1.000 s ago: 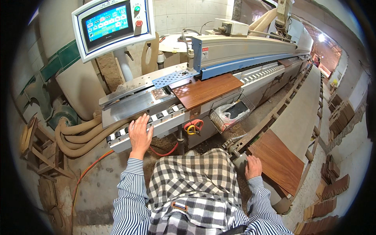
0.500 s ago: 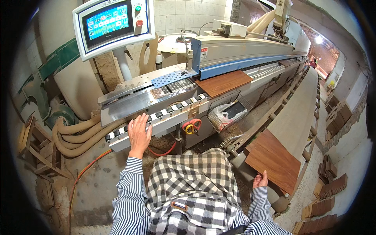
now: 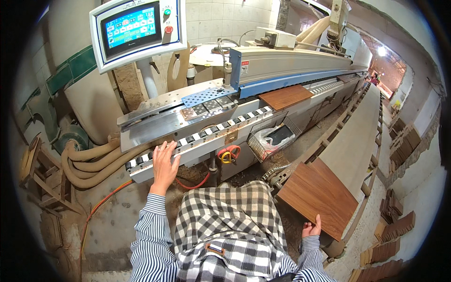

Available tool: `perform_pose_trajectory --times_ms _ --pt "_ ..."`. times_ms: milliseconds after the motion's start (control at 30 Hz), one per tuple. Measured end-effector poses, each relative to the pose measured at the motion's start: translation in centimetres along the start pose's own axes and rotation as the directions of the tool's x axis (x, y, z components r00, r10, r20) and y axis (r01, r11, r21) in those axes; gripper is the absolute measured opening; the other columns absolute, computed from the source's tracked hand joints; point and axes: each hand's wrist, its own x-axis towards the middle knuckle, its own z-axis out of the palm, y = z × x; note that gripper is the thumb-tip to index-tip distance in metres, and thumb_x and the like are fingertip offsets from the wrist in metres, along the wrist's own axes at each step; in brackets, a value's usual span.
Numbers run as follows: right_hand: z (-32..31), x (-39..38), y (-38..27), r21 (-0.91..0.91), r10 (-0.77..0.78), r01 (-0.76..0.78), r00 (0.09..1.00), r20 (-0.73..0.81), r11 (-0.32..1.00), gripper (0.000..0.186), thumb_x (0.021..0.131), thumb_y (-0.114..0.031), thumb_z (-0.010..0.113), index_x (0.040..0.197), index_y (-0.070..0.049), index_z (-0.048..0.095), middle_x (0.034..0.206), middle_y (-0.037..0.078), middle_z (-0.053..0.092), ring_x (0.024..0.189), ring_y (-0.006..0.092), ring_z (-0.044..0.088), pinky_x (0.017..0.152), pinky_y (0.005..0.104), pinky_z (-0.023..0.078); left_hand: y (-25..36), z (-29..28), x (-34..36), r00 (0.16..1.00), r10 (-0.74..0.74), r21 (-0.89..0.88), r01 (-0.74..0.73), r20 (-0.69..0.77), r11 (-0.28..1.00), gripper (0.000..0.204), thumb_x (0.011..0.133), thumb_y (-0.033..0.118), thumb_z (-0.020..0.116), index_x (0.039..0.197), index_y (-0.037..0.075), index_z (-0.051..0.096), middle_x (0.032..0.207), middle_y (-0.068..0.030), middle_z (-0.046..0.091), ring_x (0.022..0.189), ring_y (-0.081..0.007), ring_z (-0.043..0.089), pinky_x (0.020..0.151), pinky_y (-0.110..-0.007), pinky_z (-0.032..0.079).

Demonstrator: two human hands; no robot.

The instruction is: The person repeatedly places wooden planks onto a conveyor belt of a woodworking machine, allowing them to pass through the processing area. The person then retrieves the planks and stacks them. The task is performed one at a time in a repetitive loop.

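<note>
Low in the frame's middle-left, the left hand [image 3: 164, 165] lay flat, its grip released, on the roller conveyor [image 3: 202, 136] of the long machine. At the lower right, the right hand [image 3: 312, 230] had its grip curled on the near edge of a brown wood panel [image 3: 315, 197] resting on the side desk [image 3: 357, 141]. A second panel [image 3: 285, 96] sat on the conveyor, upper centre. A wire basket [image 3: 272, 138] hung between machine and desk; a control screen [image 3: 136, 28] stood upper left above the beige hoses [image 3: 89, 162].
</note>
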Motion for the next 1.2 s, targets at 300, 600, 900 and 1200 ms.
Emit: perform_pose_trajectory --times_ms 300,600,900,1200 --pt "13.1 -5.8 3.1 -0.126 0.206 -0.164 0.825 0.526 0.978 0.024 0.092 -0.02 0.067 0.112 -0.007 0.063 0.097 0.001 0.068 0.076 0.0109 0.061 0.055 0.021 0.047 7.6 -4.5 -4.5 0.996 0.004 -0.212 0.016 0.09 0.977 0.047 0.089 0.026 0.065 0.132 0.009 0.056 0.137 -0.0086 0.057 0.135 -0.0296 0.044 0.116 -0.053 0.022" --pt "30.1 -12.0 13.6 -0.423 0.54 -0.346 0.408 0.736 0.838 0.022 0.092 -0.018 0.068 0.109 -0.004 0.063 0.095 0.003 0.067 0.075 0.0122 0.061 0.056 0.0237 0.049 8.5 -9.2 -8.3 0.988 -0.036 0.116 0.018 0.149 0.993 0.069 0.079 0.051 0.073 0.129 0.006 0.057 0.141 -0.015 0.051 0.136 -0.0376 0.04 0.115 -0.055 0.022" --pt "34.1 -15.3 15.3 -0.481 0.6 -0.414 0.229 0.766 0.773 0.059 0.099 -0.024 0.058 0.147 -0.002 0.032 0.14 0.018 0.049 0.121 0.0338 0.057 0.097 0.0368 0.051 -1.2 -8.6 -6.6 0.977 -0.205 0.241 0.213 -0.057 0.947 0.062 0.082 0.045 0.072 0.129 0.007 0.057 0.139 -0.0097 0.055 0.135 -0.032 0.043 0.118 -0.055 0.014" --pt "19.9 -7.1 11.1 -0.115 0.471 0.992 0.121 0.874 -0.041 0.039 0.09 -0.027 0.063 0.122 -0.004 0.063 0.128 0.013 0.061 0.114 0.0329 0.058 0.101 0.0457 0.044 -4.5 -6.7 -2.5 0.953 -0.294 0.192 0.303 -0.077 0.933 0.063 0.082 0.043 0.072 0.131 0.008 0.055 0.143 -0.0125 0.051 0.128 -0.0267 0.05 0.116 -0.05 0.019"
